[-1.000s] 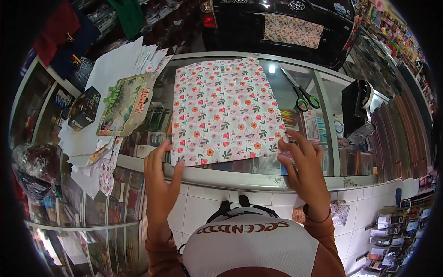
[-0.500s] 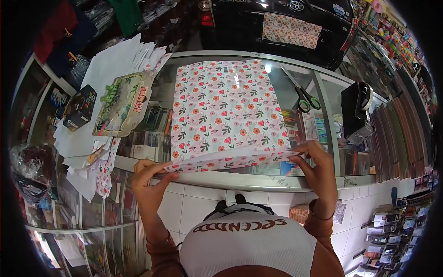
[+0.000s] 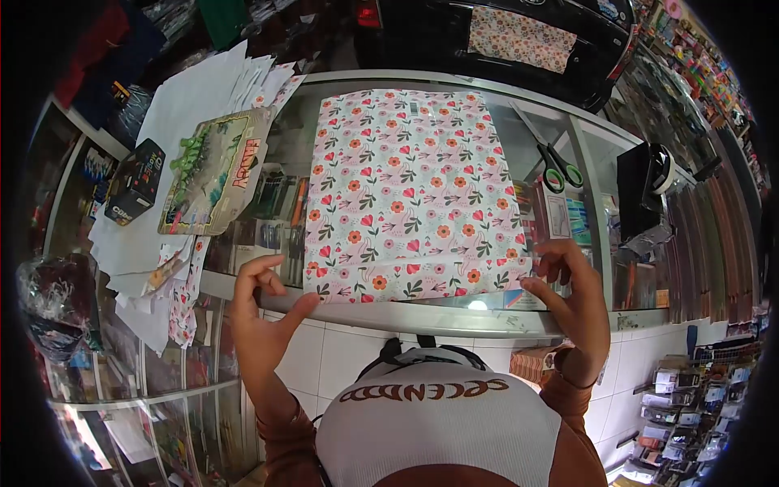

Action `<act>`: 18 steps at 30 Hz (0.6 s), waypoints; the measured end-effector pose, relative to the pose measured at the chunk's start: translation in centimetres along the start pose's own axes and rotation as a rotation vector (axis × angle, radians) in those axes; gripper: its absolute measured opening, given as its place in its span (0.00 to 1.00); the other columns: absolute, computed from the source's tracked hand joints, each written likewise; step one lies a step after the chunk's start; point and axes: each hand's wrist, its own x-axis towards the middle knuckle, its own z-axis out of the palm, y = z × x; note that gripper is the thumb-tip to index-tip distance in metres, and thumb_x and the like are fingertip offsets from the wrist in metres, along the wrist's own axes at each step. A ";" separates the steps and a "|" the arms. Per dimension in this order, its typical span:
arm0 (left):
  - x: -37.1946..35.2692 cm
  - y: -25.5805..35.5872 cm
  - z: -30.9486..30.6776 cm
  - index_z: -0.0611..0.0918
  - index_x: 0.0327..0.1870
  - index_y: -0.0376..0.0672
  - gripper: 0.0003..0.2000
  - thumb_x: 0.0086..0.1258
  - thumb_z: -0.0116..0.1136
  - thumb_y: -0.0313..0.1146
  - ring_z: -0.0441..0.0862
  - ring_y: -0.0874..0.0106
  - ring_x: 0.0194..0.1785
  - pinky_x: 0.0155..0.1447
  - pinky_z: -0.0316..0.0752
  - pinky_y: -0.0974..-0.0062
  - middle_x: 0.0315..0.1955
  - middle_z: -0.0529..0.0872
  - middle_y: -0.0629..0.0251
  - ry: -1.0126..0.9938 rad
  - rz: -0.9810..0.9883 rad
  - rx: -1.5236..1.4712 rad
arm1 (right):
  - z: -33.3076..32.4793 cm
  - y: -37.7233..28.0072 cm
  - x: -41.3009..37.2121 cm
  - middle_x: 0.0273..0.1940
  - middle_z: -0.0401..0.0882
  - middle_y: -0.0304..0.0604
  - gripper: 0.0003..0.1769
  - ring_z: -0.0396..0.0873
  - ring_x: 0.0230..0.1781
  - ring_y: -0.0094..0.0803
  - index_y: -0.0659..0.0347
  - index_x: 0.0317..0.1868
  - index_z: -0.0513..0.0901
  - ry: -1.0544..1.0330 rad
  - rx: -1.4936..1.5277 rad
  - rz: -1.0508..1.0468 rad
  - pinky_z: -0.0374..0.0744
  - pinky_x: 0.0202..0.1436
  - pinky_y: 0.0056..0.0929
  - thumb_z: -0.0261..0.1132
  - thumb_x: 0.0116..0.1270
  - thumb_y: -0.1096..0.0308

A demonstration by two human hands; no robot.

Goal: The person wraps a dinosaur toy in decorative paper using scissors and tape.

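Note:
Floral wrapping paper [image 3: 414, 187] lies on the glass counter in front of me, printed side up. A crease runs across it close to its front edge. At the near left corner is my left hand [image 3: 264, 312], its thumb by the paper's edge and its fingers loosely bent, with a gap between them. My right hand [image 3: 574, 296] is at the near right corner; its thumb tip meets or almost meets the edge, and the fingers are apart from the thumb. Black-and-green scissors [image 3: 558, 166] rest to the right of the paper, blades pointing away.
On the left, a stack of paper sheets [image 3: 191, 97] carries a toy card pack [image 3: 215, 174] and a small black box [image 3: 135, 183]. A black tape dispenser [image 3: 641, 191] stands at the right. The counter's metal front edge [image 3: 422, 323] runs before me. A dark car [image 3: 406, 36] is beyond the counter.
The paper's lifted front edge has come down flat, and its white underside no longer shows. Both hands have loosened from the corners. The view has shifted slightly.

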 end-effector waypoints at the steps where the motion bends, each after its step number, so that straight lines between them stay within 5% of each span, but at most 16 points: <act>1: 0.1 -0.1 -0.1 0.80 0.53 0.42 0.27 0.49 0.79 0.24 0.67 0.78 0.35 0.47 0.67 0.80 0.30 0.73 0.73 -0.028 0.004 0.014 | -0.2 0.0 0.0 0.32 0.75 0.37 0.22 0.71 0.32 0.25 0.61 0.51 0.80 -0.027 -0.001 0.037 0.71 0.37 0.24 0.75 0.55 0.76; 8: 0.2 -0.7 -1.0 0.83 0.52 0.42 0.19 0.58 0.71 0.23 0.72 0.78 0.40 0.49 0.70 0.78 0.34 0.81 0.70 -0.141 -0.058 -0.041 | -0.4 -0.2 0.2 0.38 0.77 0.39 0.26 0.73 0.38 0.30 0.59 0.55 0.82 -0.072 -0.086 -0.001 0.72 0.40 0.25 0.75 0.53 0.77; 9: 0.1 -0.1 -0.8 0.83 0.53 0.43 0.18 0.60 0.68 0.22 0.76 0.75 0.44 0.53 0.71 0.75 0.41 0.83 0.67 -0.125 -0.038 -0.049 | -0.1 -0.2 0.1 0.42 0.77 0.40 0.26 0.74 0.43 0.32 0.58 0.56 0.82 -0.013 -0.130 -0.075 0.72 0.44 0.28 0.74 0.54 0.77; 11: 0.0 0.9 -0.1 0.83 0.53 0.42 0.18 0.60 0.66 0.20 0.77 0.71 0.46 0.57 0.71 0.71 0.45 0.82 0.66 -0.071 0.183 0.194 | 0.8 -0.3 0.2 0.51 0.79 0.42 0.26 0.76 0.51 0.38 0.56 0.57 0.82 0.110 -0.221 -0.225 0.72 0.52 0.35 0.73 0.56 0.77; 14: -0.6 2.6 0.5 0.82 0.57 0.44 0.18 0.65 0.59 0.23 0.76 0.62 0.57 0.68 0.65 0.59 0.57 0.79 0.63 -0.169 0.445 0.507 | 2.3 -1.3 -0.6 0.65 0.73 0.42 0.27 0.71 0.66 0.41 0.53 0.62 0.79 -0.047 -0.501 -0.393 0.64 0.66 0.49 0.69 0.60 0.75; 16: -1.4 5.1 2.2 0.79 0.62 0.45 0.20 0.69 0.56 0.28 0.74 0.60 0.65 0.73 0.60 0.55 0.64 0.77 0.61 -0.292 0.546 0.602 | 4.1 -2.9 -0.8 0.71 0.68 0.42 0.29 0.66 0.72 0.39 0.53 0.67 0.74 -0.268 -0.457 -0.433 0.53 0.73 0.57 0.67 0.66 0.67; 18: -2.0 6.8 3.5 0.72 0.70 0.45 0.25 0.72 0.53 0.37 0.65 0.58 0.74 0.76 0.54 0.52 0.72 0.69 0.58 -0.497 0.481 0.568 | 5.3 -4.4 -0.7 0.74 0.63 0.46 0.36 0.57 0.78 0.37 0.61 0.72 0.68 -0.370 -0.529 -0.543 0.48 0.77 0.60 0.58 0.71 0.46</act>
